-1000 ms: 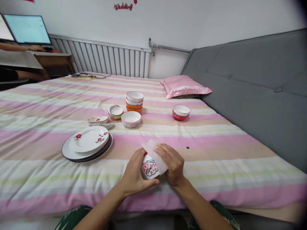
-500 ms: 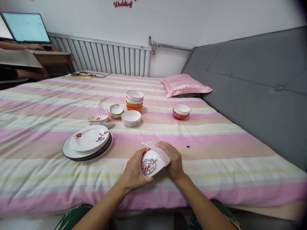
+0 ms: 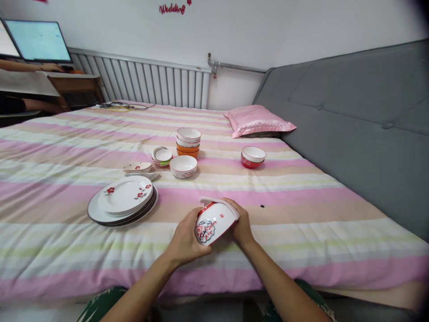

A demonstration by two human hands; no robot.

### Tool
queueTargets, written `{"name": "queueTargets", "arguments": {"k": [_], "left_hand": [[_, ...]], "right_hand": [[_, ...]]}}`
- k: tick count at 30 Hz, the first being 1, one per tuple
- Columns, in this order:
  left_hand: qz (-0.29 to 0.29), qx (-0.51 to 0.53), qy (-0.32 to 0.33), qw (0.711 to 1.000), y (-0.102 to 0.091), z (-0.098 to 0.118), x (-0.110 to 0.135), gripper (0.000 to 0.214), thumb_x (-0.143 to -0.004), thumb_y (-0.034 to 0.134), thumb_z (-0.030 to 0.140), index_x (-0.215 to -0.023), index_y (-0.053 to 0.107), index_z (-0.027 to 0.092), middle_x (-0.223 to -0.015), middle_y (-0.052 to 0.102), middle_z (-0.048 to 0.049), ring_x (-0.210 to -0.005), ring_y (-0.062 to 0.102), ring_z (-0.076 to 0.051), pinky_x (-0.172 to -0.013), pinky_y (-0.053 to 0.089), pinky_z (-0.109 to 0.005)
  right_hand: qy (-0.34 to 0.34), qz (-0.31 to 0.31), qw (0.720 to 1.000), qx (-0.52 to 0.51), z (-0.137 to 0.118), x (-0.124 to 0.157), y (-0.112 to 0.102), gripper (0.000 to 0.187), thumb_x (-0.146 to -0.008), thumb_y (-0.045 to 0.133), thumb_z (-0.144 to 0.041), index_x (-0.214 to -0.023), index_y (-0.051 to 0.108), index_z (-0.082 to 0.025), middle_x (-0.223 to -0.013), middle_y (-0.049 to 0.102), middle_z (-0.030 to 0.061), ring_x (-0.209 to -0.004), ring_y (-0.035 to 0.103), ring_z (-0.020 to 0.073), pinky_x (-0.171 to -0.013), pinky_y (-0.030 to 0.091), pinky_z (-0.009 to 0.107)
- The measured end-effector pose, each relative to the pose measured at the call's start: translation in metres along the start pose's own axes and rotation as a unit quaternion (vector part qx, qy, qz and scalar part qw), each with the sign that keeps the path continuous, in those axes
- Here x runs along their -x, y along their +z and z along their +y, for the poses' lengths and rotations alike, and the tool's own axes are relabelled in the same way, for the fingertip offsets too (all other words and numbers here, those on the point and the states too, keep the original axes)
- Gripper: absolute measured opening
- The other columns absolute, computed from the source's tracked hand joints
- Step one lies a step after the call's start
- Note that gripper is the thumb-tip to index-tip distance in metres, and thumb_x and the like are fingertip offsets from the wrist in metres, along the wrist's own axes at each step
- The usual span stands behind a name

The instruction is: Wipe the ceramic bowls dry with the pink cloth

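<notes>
Between my hands, over the front of the bed, is a white bowl with a red rim and a blossom drawing, tilted on its side. My left hand grips its left edge, thumb below. A pale pink cloth lies along the bowl's upper right edge, and my right hand is closed on it, its fingers partly hidden behind the bowl. Left of my hands stands a stack of plates, the top one white with red flowers. A single white bowl sits beyond my hands.
Behind the single bowl rises a stack of bowls, beside small dishes and a spoon. Two nested bowls stand to the right. A pink pillow rests by the grey headboard. Another person's hand is at a desk.
The bowl has turned so more of its white side shows. The cloth has slid from its front face back to the upper right edge, together with my right hand.
</notes>
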State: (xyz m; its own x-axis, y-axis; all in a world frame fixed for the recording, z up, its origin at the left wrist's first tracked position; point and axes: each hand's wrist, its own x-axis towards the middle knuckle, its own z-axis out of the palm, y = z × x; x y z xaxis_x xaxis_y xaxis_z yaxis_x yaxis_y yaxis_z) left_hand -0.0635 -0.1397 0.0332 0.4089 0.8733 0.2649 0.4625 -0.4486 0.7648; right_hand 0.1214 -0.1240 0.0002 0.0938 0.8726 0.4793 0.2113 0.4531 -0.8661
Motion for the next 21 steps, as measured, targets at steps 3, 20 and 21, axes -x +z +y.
{"name": "queueTargets", "arguments": {"k": [3,20,21], "left_hand": [[-0.002,0.001,0.015,1.0,0.0,-0.001,0.001,0.075,-0.053,0.066,0.016,-0.124,0.041,0.02,-0.119,0.058,-0.0096,-0.106,0.058,-0.029,-0.091,0.048,-0.043],[0.025,-0.059,0.063,0.996,0.012,-0.001,0.006,0.079,-0.062,0.07,0.022,-0.131,0.032,0.018,-0.127,0.051,-0.0153,-0.118,0.051,-0.032,-0.099,0.042,-0.048],[0.025,-0.056,0.058,0.996,0.012,-0.001,0.006,0.078,-0.061,0.068,0.02,-0.131,0.033,0.018,-0.127,0.052,-0.0146,-0.117,0.051,-0.031,-0.099,0.043,-0.048]], "right_hand": [[-0.007,0.0,1.0,-0.009,0.0,0.002,0.001,0.032,-0.074,0.056,-0.019,-0.104,0.068,-0.018,-0.1,0.072,0.0082,-0.092,0.068,0.024,-0.08,0.055,0.033],[-0.276,0.028,0.895,0.35,-0.032,0.011,-0.004,0.031,-0.091,0.044,-0.013,-0.113,0.064,-0.022,-0.116,0.068,0.0097,-0.112,0.061,0.0252,-0.091,0.047,0.038],[-0.273,0.03,0.896,0.349,-0.032,0.011,-0.004,0.031,-0.091,0.044,-0.013,-0.113,0.064,-0.022,-0.115,0.068,0.0096,-0.112,0.061,0.0248,-0.091,0.047,0.038]]}}
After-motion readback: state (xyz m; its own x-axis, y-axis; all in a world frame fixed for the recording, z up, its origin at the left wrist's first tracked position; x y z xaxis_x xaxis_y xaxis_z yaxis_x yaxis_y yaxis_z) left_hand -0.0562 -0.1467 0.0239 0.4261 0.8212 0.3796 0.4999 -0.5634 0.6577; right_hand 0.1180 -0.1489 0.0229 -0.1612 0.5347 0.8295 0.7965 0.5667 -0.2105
